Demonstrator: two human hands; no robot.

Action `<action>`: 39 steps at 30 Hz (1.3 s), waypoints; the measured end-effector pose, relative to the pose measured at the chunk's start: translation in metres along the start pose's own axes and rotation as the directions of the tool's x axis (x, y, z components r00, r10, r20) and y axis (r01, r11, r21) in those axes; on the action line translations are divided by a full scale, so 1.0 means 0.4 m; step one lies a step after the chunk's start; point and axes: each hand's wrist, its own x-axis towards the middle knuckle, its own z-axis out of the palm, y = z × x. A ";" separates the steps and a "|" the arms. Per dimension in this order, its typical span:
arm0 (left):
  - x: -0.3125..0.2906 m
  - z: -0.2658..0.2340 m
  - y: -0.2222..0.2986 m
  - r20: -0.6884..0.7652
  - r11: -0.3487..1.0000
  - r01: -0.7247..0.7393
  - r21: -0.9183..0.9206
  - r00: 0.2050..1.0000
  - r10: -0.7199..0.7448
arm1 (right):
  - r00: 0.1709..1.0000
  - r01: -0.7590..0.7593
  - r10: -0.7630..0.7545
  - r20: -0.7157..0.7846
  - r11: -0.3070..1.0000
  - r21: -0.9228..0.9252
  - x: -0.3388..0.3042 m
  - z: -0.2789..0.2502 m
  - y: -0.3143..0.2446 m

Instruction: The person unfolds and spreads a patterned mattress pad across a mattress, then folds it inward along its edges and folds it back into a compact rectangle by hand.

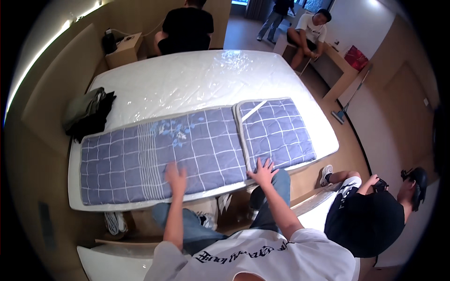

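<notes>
A blue-grey quilted mattress pad [197, 154] with white check lines and a leaf print lies along the near side of the mattress. Its right end is a folded-over section [279, 129] with pale edging and a white strap [254, 111] across one corner. My right hand [264, 173] rests with fingers spread at the pad's near edge, by the fold. Over the pad's middle, close to its near edge, is my left hand [176, 179]; motion blurs its fingers, and nothing shows in it. The white mattress [168, 79] beneath is wrapped in clear plastic.
Dark folded clothes [89, 112] sit at the mattress's left end. A bedside table [124, 50] stands at the far left. One person [187, 25] sits beyond the mattress, another [309, 35] at the desk [342, 70], another [370, 215] close on my right. A mop [340, 114] leans at the wall.
</notes>
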 end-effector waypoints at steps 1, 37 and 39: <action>0.001 -0.029 -0.039 -0.225 0.990 0.127 -0.067 0.964 -0.139 | 1.000 0.002 -0.002 0.001 1.000 -0.021 0.010 0.017 0.013; 0.054 -0.305 -0.136 -0.519 0.941 0.078 0.328 0.847 0.111 | 0.899 0.385 -0.356 -0.257 0.920 0.071 -0.079 -0.003 0.006; -0.023 -0.096 0.155 -0.167 0.957 -0.053 0.285 0.980 0.104 | 0.889 0.409 -0.376 -0.261 0.908 0.086 -0.047 -0.010 0.040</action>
